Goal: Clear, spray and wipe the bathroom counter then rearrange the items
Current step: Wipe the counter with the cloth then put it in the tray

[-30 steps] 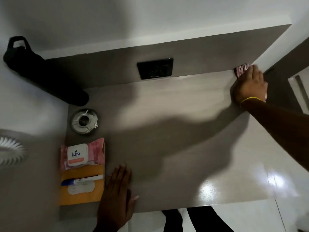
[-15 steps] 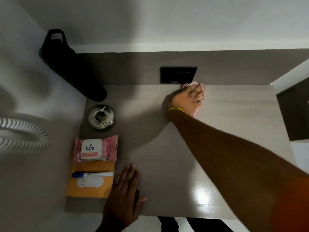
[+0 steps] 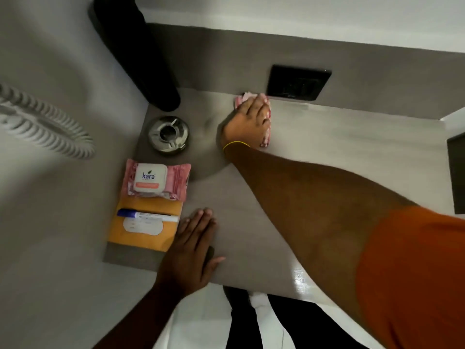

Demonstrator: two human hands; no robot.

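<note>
The grey counter (image 3: pixel 339 157) fills the middle of the view. My right hand (image 3: pixel 247 122) presses a pink cloth (image 3: pixel 242 99) flat against the counter's back edge, just left of a black wall socket (image 3: pixel 298 83). My left hand (image 3: pixel 191 250) lies flat, fingers together, on the counter's front edge, holding nothing. On the left side of the counter sit a metal ashtray (image 3: pixel 168 134), a pink Kara wipes pack (image 3: pixel 156 182), an orange envelope (image 3: pixel 144 230) and a blue-capped marker (image 3: pixel 147 215) lying across the envelope.
A black bag-like object (image 3: pixel 141 54) hangs on the left wall and reaches down to the counter's back left corner. A white coiled cord (image 3: pixel 42 122) shows at far left. My dark trousers (image 3: pixel 251 321) and white floor lie below the counter's front edge.
My right hand has swept the pink cloth leftward along the counter's back edge, from the far right corner to left of the wall socket. My left hand stays planted at the front edge.
</note>
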